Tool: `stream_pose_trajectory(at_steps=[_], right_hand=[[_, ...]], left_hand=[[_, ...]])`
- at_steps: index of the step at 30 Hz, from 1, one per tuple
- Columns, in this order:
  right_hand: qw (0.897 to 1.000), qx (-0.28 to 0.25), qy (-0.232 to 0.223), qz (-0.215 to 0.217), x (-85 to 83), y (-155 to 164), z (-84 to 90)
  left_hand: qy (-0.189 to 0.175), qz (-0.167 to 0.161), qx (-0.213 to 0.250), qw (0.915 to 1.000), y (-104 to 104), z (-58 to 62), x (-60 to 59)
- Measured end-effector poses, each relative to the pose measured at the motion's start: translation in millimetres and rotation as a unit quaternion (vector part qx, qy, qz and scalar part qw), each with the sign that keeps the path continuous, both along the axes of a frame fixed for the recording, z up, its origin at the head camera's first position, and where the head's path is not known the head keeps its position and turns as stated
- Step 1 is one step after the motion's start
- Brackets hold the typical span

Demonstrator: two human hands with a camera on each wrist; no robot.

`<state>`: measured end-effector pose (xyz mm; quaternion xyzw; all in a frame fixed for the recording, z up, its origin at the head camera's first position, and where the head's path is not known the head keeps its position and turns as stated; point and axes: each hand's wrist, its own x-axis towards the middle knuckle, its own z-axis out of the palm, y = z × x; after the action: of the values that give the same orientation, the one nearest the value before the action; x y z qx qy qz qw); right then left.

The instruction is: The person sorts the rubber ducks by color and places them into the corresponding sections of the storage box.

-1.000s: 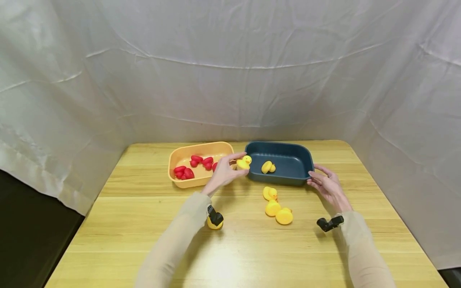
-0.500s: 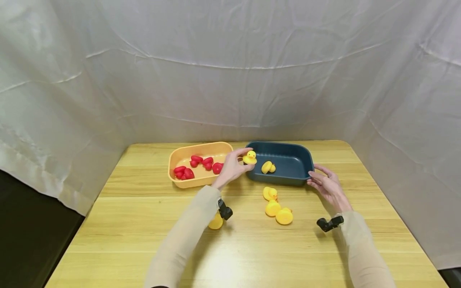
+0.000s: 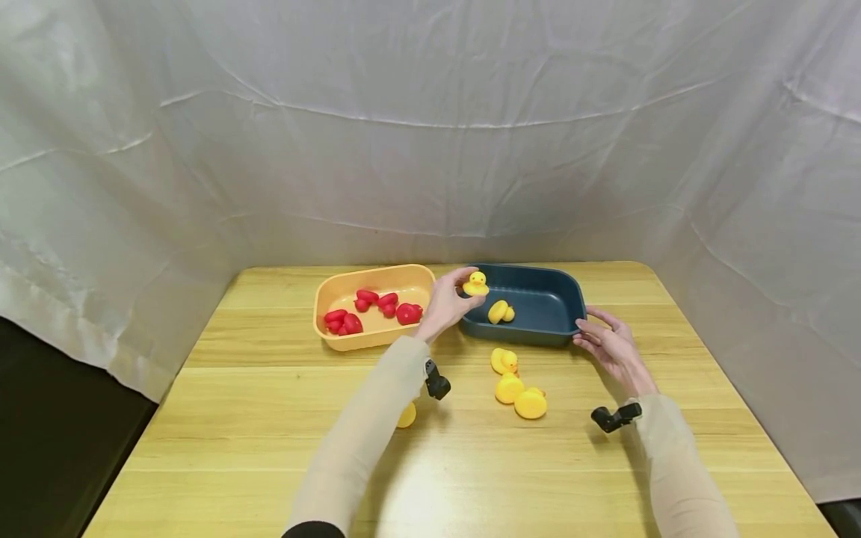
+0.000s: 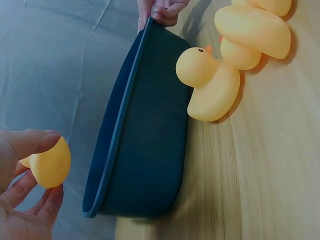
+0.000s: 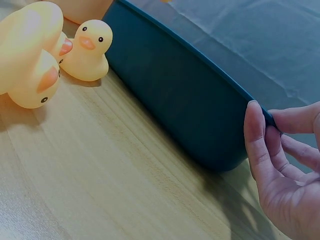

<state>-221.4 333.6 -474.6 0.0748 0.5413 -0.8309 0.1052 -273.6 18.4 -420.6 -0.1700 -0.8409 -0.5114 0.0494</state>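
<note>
My left hand [image 3: 452,300] pinches a small yellow duck [image 3: 475,284] between thumb and fingers, just above the left rim of the dark blue tub [image 3: 546,335]. The left wrist view shows that duck [image 4: 50,162] beside the tub's rim [image 4: 117,135]. One yellow duck [image 3: 500,311] lies inside the tub. My right hand [image 3: 595,334] pinches the tub's right front corner, thumb [image 5: 255,135] on the outer wall [image 5: 190,100]. Three ducks [image 3: 509,387] sit on the table in front of the tub.
An orange tub [image 3: 334,287] holding several red toys [image 3: 406,314] stands left of the blue one. Another yellow duck [image 3: 406,415] lies on the wooden table [image 3: 202,433], partly hidden under my left forearm. White cloth hangs behind and to the sides.
My left hand has carried the duck to the right and slightly up, from between the two tubs to over the blue tub's left rim. The right hand has stayed put.
</note>
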Motion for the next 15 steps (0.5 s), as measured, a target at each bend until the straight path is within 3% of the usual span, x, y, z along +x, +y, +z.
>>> stream_pose_trajectory(at_steps=[15], right_hand=[[1.000,0.006,-0.003,0.000,-0.1,1,-0.4]], left_hand=[[-0.008,0.032,0.036,0.9988,15,-10.2,-14.0]])
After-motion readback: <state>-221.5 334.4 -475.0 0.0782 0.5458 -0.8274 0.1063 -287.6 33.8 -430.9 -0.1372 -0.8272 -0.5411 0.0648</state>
